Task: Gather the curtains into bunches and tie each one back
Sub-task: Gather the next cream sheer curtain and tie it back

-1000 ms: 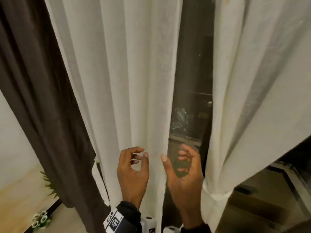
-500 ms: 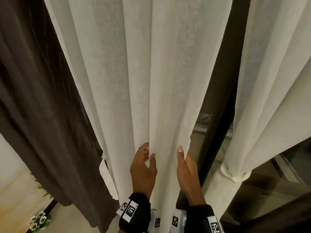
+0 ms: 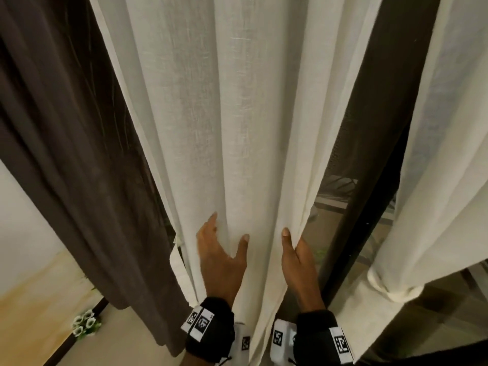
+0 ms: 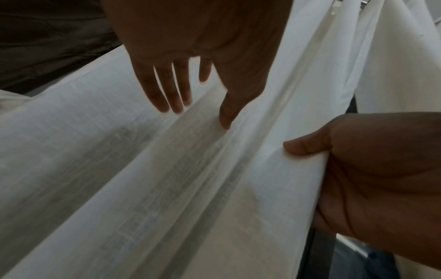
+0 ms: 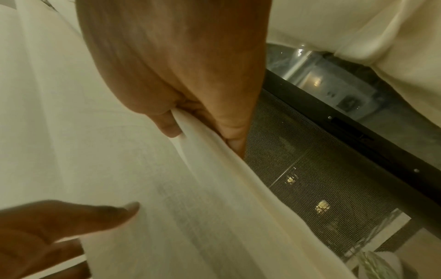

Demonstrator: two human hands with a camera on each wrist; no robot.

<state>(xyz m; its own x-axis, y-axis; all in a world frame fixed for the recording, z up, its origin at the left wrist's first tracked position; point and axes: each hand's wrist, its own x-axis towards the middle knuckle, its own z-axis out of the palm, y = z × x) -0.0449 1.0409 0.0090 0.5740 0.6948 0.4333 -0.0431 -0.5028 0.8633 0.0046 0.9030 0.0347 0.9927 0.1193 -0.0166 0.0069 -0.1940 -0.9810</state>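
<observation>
Right hand (image 3: 299, 262): thumb and fingers pinching the free edge of the white curtain (image 3: 237, 128). Left hand (image 3: 220, 256): fingers spread, pressing flat against a fold, gripping nothing. Curtain panel is hanging with its long axis running 12 to 6 o'clock, loose cloth lying toward 9 o'clock of both hands; left hand nearer. Tied curtain (image 3: 422, 207) is hanging at 3 o'clock.
</observation>
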